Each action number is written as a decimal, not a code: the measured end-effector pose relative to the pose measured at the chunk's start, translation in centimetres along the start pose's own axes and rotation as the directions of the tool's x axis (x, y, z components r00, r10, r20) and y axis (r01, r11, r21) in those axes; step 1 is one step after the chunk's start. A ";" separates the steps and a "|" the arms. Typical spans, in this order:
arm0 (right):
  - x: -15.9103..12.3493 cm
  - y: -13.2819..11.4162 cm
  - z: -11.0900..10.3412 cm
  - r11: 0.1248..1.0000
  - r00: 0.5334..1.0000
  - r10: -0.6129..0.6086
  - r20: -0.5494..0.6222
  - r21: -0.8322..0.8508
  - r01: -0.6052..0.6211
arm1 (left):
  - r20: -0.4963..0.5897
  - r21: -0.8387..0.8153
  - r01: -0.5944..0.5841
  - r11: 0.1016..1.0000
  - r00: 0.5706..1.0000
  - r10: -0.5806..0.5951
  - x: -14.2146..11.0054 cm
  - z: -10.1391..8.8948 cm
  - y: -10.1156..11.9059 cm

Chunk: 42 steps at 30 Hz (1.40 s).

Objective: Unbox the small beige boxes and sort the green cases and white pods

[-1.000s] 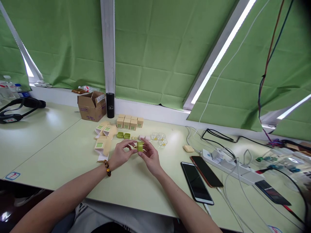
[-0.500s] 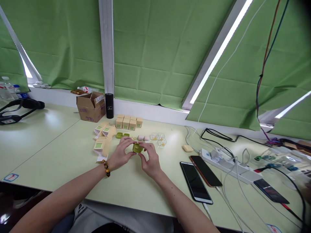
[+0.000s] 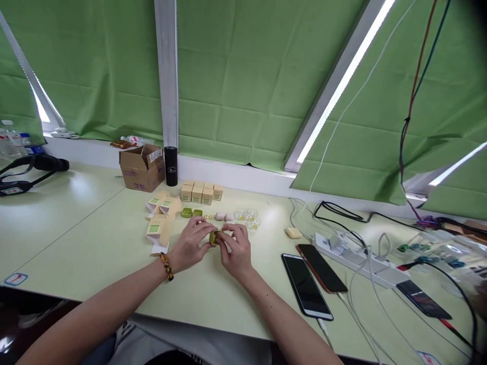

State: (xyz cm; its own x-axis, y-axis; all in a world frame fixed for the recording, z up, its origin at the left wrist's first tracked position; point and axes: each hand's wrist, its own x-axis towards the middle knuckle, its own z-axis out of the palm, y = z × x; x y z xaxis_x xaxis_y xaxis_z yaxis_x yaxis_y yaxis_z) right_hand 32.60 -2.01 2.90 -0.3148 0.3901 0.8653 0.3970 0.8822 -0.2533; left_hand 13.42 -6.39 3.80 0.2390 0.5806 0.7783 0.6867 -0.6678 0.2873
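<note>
A small green square cup [image 3: 213,238] is between my hands, tilted, above the front part of the table. The fingers of my left hand [image 3: 191,242] grip its left side. My right hand [image 3: 236,250] has its thumb and fingertips pressed at the cup's right side and opening, partly hiding it. Behind my hands stand two more green cups [image 3: 192,213], tiny yellow pieces [image 3: 208,216], two pale pink cylinders [image 3: 224,216] and several clear cups [image 3: 247,217] with yellow bits in them.
Several small kraft boxes [image 3: 201,192] stand at the back; unfolded cartons [image 3: 160,228] lie left of my hands. A cardboard box [image 3: 142,170] and black tumbler [image 3: 171,166] are behind. Two phones [image 3: 306,286], a power strip [image 3: 357,258] and cables are on the right.
The green cup has been turned so its opening faced me and then tipped toward my right hand. My right fingertips have moved onto its opening; my left hand still holds it.
</note>
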 end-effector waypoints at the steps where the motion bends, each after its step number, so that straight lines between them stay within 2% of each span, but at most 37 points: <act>1: 0.0 0.0 0.0 1.000 1.000 -0.003 -0.012 -0.027 0.003 | 0.010 0.025 -0.024 0.999 1.000 0.024 0.0 -0.1 0.1; 6: 0.0 -0.1 0.0 0.997 0.999 -0.028 -0.035 -0.068 0.025 | 0.012 0.110 -0.081 0.991 0.997 0.080 -0.2 -0.2 0.3; 11: 0.3 -0.3 -0.1 0.998 0.999 -0.021 -0.029 -0.067 0.019 | 0.008 0.137 -0.072 0.988 0.997 0.072 -0.2 0.0 0.1; 23: 0.1 -0.1 -0.1 0.990 0.991 -0.117 -0.068 -0.088 0.111 | -0.058 0.078 -0.020 0.997 0.998 0.024 0.2 -0.1 0.3; 29: -0.5 0.6 -0.1 0.986 0.985 -0.145 -0.089 -0.098 0.136 | -0.074 0.075 0.037 0.996 0.997 -0.031 0.0 0.0 0.2; 34: -1.0 0.6 0.0 0.982 0.975 -0.182 -0.127 -0.079 0.173 | -0.124 0.071 0.104 0.992 0.988 -0.094 -0.1 0.2 -1.0; 39: -1.1 0.6 -0.2 0.989 0.980 -0.142 -0.141 -0.070 0.133 | -0.223 0.026 0.206 0.978 0.955 -0.195 0.0 0.3 -2.2; 42: -0.7 0.6 -0.5 0.990 0.978 -0.134 -0.160 -0.071 0.124 | -0.245 -0.041 0.279 0.959 0.928 -0.280 0.1 0.4 -2.4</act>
State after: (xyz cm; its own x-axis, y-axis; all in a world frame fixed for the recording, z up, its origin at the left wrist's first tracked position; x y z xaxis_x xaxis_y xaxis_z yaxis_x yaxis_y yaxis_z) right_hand 33.56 -1.87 2.35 -0.2232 0.2213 0.9493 0.4154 0.9026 -0.1128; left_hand 12.08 -4.53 3.00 -0.1392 0.6117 0.7788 0.6976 -0.4976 0.5155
